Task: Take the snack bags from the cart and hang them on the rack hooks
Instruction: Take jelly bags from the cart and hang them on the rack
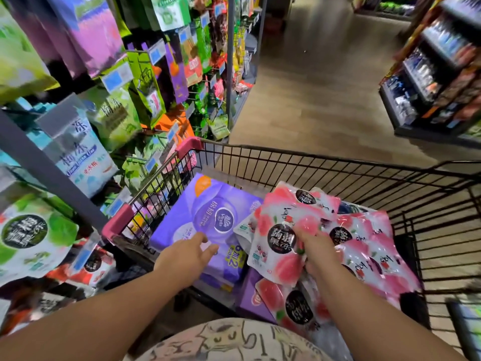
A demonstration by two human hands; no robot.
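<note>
Gripping one pink snack bag [279, 246] in the right hand [318, 250], fingers curled round its right edge, on top of the heap of matching pink bags [369, 246] along the cart's right side. Hovering the left hand [187, 256] over the purple pack [208, 214] at the cart's left side, fingers straight and loose, holding nothing. Not yet near any hook.

Looks slick enough to slide out of a one-edge pinch on the way up. Could also drag a neighbouring bag along, given how closely overlapped. Might prove fiddly at the rack [230, 74] too: crowded with green, purple and orange bags and blue price tags, so easy to knock one off a hook while threading the hang hole. Probably safer with the free hand steadying the top.

Working out of a black wire cart [312, 149] with pink corner guards, close against the rack on the left. Beyond its far edge, pale wood-look floor [325, 100] running down the aisle. Off to the right, a dark shelf unit [429, 74] stacked with blurred goods.
</note>
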